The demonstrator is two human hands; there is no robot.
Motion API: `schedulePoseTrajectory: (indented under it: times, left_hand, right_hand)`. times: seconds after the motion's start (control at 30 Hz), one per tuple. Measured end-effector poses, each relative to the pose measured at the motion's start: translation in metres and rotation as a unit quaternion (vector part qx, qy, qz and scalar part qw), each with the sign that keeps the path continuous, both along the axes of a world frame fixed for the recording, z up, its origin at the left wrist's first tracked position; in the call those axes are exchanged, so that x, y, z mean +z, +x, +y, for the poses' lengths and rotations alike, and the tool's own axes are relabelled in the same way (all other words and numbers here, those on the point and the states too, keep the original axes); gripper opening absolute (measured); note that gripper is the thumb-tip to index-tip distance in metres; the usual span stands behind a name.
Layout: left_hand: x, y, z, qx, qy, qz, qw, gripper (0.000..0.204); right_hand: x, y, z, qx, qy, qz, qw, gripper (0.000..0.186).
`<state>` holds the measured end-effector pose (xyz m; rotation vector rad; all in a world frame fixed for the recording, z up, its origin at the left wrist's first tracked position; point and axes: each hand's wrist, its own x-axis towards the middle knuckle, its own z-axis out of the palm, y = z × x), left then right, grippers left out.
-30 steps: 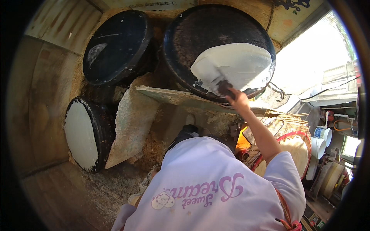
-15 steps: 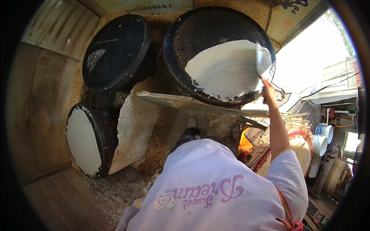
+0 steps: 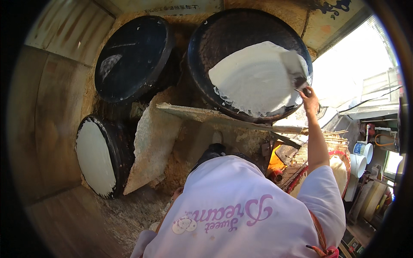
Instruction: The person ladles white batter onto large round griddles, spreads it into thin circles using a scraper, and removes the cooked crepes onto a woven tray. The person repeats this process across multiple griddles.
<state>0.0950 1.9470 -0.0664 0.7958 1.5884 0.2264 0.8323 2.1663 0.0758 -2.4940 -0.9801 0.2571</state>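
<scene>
Shirt point(image 3: 258, 185), white with purple print, fills the bottom middle, and there is one of it. The next biggest thing is the big black plate point(image 3: 223, 32), round and up at the top. Its left and far parts are bare, so there is lots of room there. In all there are three round black plates. The second black plate point(image 3: 133, 47) sits just left of the big one, with a thin dark gap between. It has a pale smudge on it.

White paste point(image 3: 251, 75) lies in one wide patch on the near right of the big black plate. It comes close to the rim on the right and has a bumpy edge near the bottom. The third black plate point(image 3: 121, 152), at the left, has its face coated in white.

One crusty board point(image 3: 157, 133) stands between that plate and the leg space. At the right is a rack of sticks point(image 3: 306, 157), then two white pails point(image 3: 365, 150).

The right hand point(image 3: 311, 103) is at the right rim, its fingers point(image 3: 310, 91) clamped on a scraper point(image 3: 294, 64). The scraper is blurry and lies over the white paste. Only a bit of the left hand point(image 3: 177, 192) peeks out beside the shirt; I cannot tell how its fingers are.
</scene>
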Motion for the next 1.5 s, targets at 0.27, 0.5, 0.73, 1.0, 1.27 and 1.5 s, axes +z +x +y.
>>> schedulePoseTrajectory:
  times: [0.27,0.5,0.73,1.0,1.27,1.5]
  left_hand:
    - [-0.015,-0.002,0.010,0.001,0.003,0.001,1.000,0.023]
    - [-0.007,-0.012,0.027,0.014,0.006,-0.001,1.000,0.021]
    - [-0.026,-0.018,0.037,-0.009,0.026,-0.006,1.000,0.020]
    - [-0.015,-0.027,0.078,0.063,-0.031,-0.051,0.996,0.019]
    - [0.015,-0.011,0.114,0.181,-0.082,-0.104,0.974,0.016]
    - [-0.020,0.010,0.082,0.084,-0.007,-0.036,0.996,0.015]
  right_hand:
    - [-0.017,-0.079,0.033,0.074,0.126,0.341,0.929,0.034]
    - [0.011,-0.149,0.055,0.274,0.041,-0.075,0.958,0.029]
    - [-0.003,0.030,0.014,-0.074,0.043,0.086,0.993,0.044]
    - [-0.008,-0.137,0.063,0.191,0.005,0.193,0.963,0.028]
    - [0.004,-0.062,0.087,0.133,0.052,-0.104,0.984,0.031]
    - [-0.006,0.026,0.068,-0.059,0.191,0.321,0.926,0.038]
